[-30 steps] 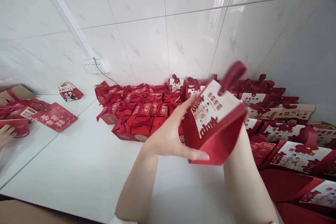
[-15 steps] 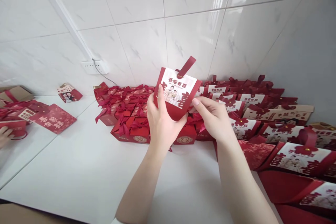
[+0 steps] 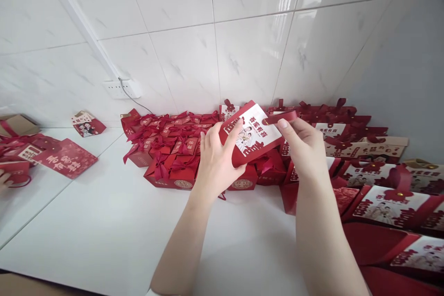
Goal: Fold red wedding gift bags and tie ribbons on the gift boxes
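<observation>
A red gift box [image 3: 255, 136] with a white printed front, showing a cartoon couple and red characters, is held in the air above the table. My left hand [image 3: 218, 159] grips its left and lower side, with the thumb along the bottom and fingers behind and over the edge. My right hand [image 3: 303, 143] pinches the dark red strap handle [image 3: 282, 118] at the box's top. The box leans to the right, its handle end toward my right hand. Its back is hidden.
Red candy boxes with ribbon bows [image 3: 173, 148] stand packed against the tiled wall. Rows of similar handled boxes [image 3: 388, 206] fill the right. At left lie a red bag [image 3: 67, 159] and a small box [image 3: 88, 124]. Another person's hand [image 3: 4, 179] shows at the left edge, by a red item.
The box has tilted clockwise and moved slightly right and down. My right hand has shifted from its lower right edge to the strap handle; my left hand keeps its grip.
</observation>
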Motion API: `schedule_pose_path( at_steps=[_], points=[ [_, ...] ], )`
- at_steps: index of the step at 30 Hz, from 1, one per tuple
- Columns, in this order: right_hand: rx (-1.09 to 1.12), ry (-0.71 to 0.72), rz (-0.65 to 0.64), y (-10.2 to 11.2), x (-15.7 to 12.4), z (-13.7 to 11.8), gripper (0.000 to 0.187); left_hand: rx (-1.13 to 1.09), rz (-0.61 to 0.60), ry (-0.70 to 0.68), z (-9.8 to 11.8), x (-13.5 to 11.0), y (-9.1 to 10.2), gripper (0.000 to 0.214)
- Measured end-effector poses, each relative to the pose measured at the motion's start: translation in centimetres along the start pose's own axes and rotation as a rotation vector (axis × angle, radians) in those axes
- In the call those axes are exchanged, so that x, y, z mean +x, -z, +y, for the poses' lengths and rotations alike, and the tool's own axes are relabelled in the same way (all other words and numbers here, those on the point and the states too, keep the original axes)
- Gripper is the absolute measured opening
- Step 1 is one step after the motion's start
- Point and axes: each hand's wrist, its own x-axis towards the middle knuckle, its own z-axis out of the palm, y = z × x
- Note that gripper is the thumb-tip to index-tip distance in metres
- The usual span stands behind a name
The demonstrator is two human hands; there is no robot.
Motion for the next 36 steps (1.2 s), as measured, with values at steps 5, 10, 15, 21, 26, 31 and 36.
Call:
schedule_pose_path(
  at_steps=[5, 10, 15, 21, 26, 31, 36],
  points=[
    [-0.138, -0.047, 0.093, 0.3, 0.2, 0.6, 0.039, -0.006, -0.079, -0.032, 0.2, 0.0, 0.0, 0.1],
    [-0.133, -0.034, 0.096, 0.5, 0.4, 0.7, 0.047, -0.025, -0.09, -0.059, 0.3, 0.0, 0.4, 0.1],
    [-0.138, -0.042, 0.086, 0.8, 0.4, 0.6, 0.043, -0.017, -0.093, -0.061, 0.4, -0.1, 0.5, 0.1],
    [-0.116, -0.001, 0.121, 0.4, 0.2, 0.8, 0.05, -0.102, -0.154, -0.029, 0.3, -0.2, 0.7, 0.107],
    [-0.105, 0.034, -0.032, 0.6, -0.5, -0.9, 0.048, -0.491, -0.228, -0.015, 0.0, 0.0, 1.6, 0.127],
    [-0.216, 0.063, -0.401, 0.9, -1.7, -3.4, 0.045, -0.847, -0.084, 0.176, 0.6, 0.2, 1.9, 0.043],
    [-0.193, 0.052, -0.473, 0.2, -2.3, -3.9, 0.044, -1.025, -0.249, 0.391, 1.2, 0.2, 2.0, 0.017]
  ],
)
